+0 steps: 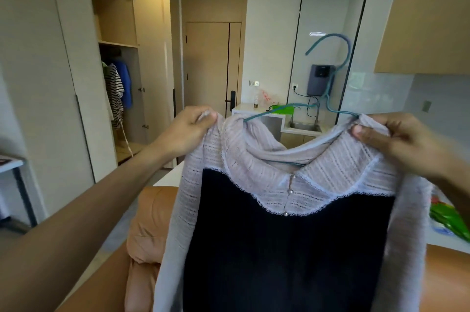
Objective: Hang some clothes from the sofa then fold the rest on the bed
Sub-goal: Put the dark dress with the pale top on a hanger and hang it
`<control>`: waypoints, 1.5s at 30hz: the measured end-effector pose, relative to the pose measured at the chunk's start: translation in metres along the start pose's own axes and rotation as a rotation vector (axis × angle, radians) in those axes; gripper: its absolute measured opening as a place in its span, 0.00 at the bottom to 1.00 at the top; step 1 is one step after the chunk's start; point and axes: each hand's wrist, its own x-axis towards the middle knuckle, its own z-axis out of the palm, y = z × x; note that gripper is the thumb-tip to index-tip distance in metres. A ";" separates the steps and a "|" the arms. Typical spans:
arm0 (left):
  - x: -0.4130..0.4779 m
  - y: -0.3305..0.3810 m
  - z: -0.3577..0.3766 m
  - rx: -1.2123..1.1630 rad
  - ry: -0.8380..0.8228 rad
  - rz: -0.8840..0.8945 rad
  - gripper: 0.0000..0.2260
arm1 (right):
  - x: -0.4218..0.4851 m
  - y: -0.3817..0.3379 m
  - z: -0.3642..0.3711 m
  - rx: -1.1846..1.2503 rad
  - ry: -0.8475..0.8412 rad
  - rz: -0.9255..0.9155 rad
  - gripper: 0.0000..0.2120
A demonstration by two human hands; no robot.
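Top [292,248] is up mid-frame right in front of me: pale pink knit yoke and sleeves, black body, pearl buttons [289,192] down the placket. Teal hanger [267,112] is threaded through the neckline. Only its hook, one arm above the collar and a short bit inside the neck opening show, the rest is buried in the knit. Hook is motion-blurred. Hem and sleeve ends are cut off by the bottom edge

Around it: orange sofa [150,222] sits below and behind the top, mostly covered by the fabric and my left forearm. Open wardrobe [119,19] is far left with a striped shirt [114,92] and a blue garment [126,82] on the rail. Closed door [207,67] is behind centre. Small sink [304,126] and a dark wall box [320,80] sit behind the hanger, which crosses in front of both. Green bag [450,220] at the right edge is partly blocked by my right wrist

Left hand [189,131] pinches one shoulder of the top, fingers curled over the knit. Right hand [396,143] grips the other shoulder, thumb on the front face. The top hangs between them, just below both. Can't tell whether either hand also has the hanger ends under the fabric
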 end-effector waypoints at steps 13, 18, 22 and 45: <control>0.004 -0.004 0.012 -0.018 0.169 0.106 0.27 | -0.002 -0.010 0.012 -0.027 -0.043 -0.008 0.12; 0.012 0.017 0.023 -0.176 0.216 0.025 0.23 | -0.004 -0.021 0.024 -0.062 -0.193 -0.022 0.12; 0.024 0.050 0.046 -0.287 0.135 -0.039 0.20 | 0.003 -0.018 0.065 -0.145 -0.179 -0.094 0.18; -0.006 -0.005 -0.004 0.206 0.440 0.270 0.19 | 0.000 0.010 0.000 0.044 0.044 0.033 0.20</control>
